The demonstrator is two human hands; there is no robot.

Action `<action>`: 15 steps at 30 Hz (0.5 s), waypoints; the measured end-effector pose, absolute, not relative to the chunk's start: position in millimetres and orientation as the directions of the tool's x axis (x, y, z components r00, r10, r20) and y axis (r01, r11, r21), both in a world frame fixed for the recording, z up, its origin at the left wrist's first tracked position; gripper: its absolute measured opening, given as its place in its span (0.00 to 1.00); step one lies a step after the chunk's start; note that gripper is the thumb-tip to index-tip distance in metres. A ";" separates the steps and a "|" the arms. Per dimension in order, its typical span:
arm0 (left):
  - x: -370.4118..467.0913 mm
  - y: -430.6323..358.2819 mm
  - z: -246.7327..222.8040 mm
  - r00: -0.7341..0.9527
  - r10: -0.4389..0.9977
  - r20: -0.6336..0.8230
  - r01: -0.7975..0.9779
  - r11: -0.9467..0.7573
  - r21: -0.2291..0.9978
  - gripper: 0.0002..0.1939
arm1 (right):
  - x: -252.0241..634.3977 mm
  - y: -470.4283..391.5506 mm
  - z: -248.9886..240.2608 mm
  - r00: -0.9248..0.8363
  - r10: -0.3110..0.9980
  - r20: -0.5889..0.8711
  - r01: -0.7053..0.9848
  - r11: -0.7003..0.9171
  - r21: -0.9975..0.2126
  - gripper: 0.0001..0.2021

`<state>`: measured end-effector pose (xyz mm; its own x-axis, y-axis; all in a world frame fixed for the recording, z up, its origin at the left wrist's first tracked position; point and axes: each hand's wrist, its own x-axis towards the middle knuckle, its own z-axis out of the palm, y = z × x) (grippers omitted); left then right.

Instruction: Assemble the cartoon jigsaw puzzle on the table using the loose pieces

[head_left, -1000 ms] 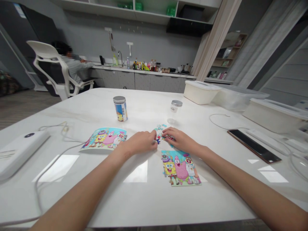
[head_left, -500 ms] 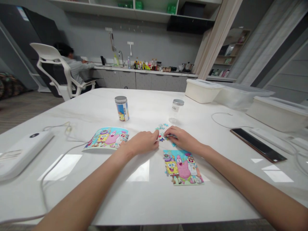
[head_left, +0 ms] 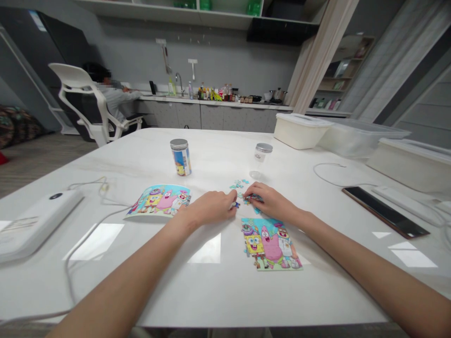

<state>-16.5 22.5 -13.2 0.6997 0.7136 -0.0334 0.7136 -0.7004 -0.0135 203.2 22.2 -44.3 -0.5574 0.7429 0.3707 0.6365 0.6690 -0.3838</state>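
My left hand has its fingers pinched at the near side of a small pile of loose puzzle pieces. A dark blue and white jigsaw piece shows at its fingertips. Bent and closed together, the fingers of my right hand rest over the loose jigsaw pieces, mostly light blue; what they pinch is hidden. Below my right wrist lies a partly assembled cartoon jigsaw puzzle with an uneven left edge. A curved picture sheet with the same cartoon figures lies left of my left hand.
Behind the pieces stand a printed jar with a metal lid and a clear jar. A phone and white bins occupy the right. A white device with a cable sits left. One person sits beyond the table.
My left fingertips have closed over more of the dark blue piece and tilted it. My right hand has barely shifted over the pile. The whole view has moved slightly.
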 end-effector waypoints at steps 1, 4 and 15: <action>-16.7 22.2 -12.7 0.702 0.712 -0.033 0.712 -0.702 -0.008 0.15 | 203.3 22.1 -44.3 -0.557 0.744 0.371 0.639 0.668 -0.381 0.12; -17.5 22.3 -11.8 0.711 0.703 -0.031 0.703 -0.711 0.007 0.15 | 203.3 21.9 -44.2 -0.556 0.746 0.366 0.646 0.665 -0.374 0.12; -17.7 24.4 -14.7 0.722 0.691 -0.033 0.691 -0.723 -0.019 0.15 | 202.3 20.5 -42.0 -0.538 0.764 0.357 0.677 0.644 -0.356 0.09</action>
<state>-17.7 24.4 -14.7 0.7220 0.6911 -0.0326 0.6909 -0.7227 -0.0190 202.3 20.5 -42.0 -0.5381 0.7636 0.3570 0.6773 0.6438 -0.3561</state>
